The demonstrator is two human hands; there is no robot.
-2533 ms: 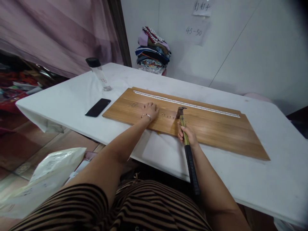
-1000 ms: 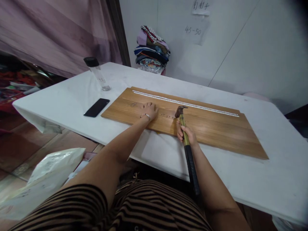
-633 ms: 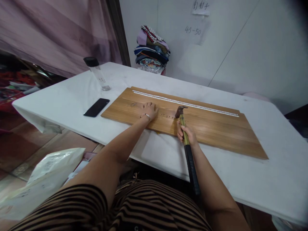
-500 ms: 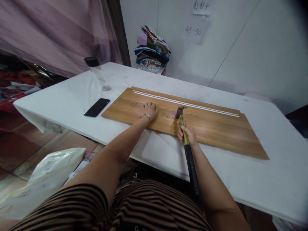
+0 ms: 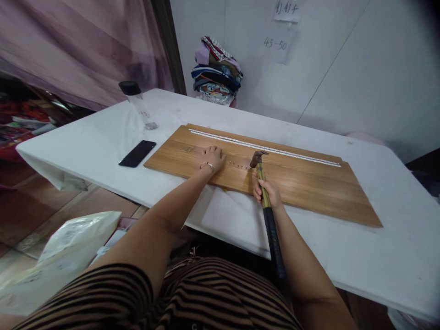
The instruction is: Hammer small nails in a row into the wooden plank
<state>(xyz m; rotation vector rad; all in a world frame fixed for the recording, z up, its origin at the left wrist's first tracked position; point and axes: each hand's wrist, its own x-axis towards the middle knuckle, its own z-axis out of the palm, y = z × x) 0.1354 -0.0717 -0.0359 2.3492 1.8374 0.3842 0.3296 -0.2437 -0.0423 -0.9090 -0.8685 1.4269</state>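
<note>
A claw hammer (image 5: pixel 261 183) with a rusty head, yellow shaft and black grip is held in my right hand (image 5: pixel 270 192), which is closed around the shaft near the head. The hammer head is over the middle of a brown wooden board (image 5: pixel 309 188); whether it touches the wood I cannot tell. To its left runs a short row of small nails (image 5: pixel 240 166) in the board. My left hand (image 5: pixel 213 158) lies on the board beyond the row's left end, fingers spread. More nails (image 5: pixel 188 149) appear as a small cluster toward the board's left end.
Two white measuring strips (image 5: pixel 264 147) run along the board's far side. A black phone (image 5: pixel 137 153) and a clear bottle with a dark lid (image 5: pixel 139 105) are on the white table (image 5: pixel 178 224) at left. Folded clothes (image 5: pixel 217 71) are stacked behind, against the wall.
</note>
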